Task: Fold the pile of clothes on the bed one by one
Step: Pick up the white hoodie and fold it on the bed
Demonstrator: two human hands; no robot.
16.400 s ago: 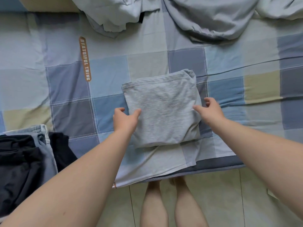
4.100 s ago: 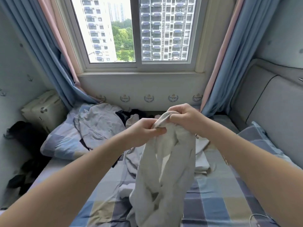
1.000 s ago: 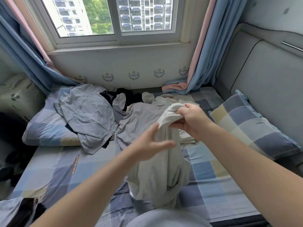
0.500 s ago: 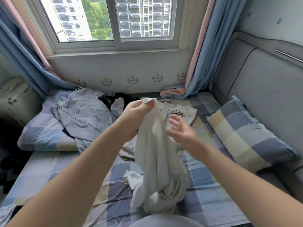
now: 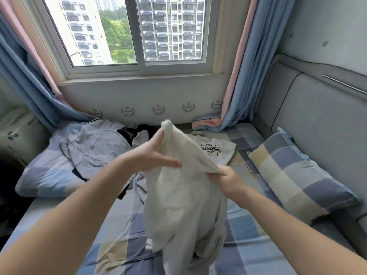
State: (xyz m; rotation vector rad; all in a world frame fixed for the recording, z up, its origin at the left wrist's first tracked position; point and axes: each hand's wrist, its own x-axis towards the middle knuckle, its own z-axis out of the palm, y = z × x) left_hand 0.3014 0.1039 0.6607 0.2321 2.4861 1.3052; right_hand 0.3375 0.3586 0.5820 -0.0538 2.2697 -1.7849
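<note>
Left hand (image 5: 153, 155) is raised over the checked blue, grey and cream bed sheet (image 5: 248, 235), its forearm stretched forward, thumb pointed up and fingers nearly straight, and the top fold of a pale grey soft knit garment (image 5: 178, 205) is pinched between thumb and fingers. Lower and to the right, the right hand (image 5: 228, 180) is clenched round another edge of the same garment, which is drawn taut between the two hands while the rest hangs in loose folds down to the sheet. Beyond the hands, a crumpled pale blue-grey jacket (image 5: 93, 147) is spread over a checked pillow (image 5: 43, 175), with a white T-shirt with black script lettering (image 5: 216, 151) laid flat beside it, under the window.
</note>
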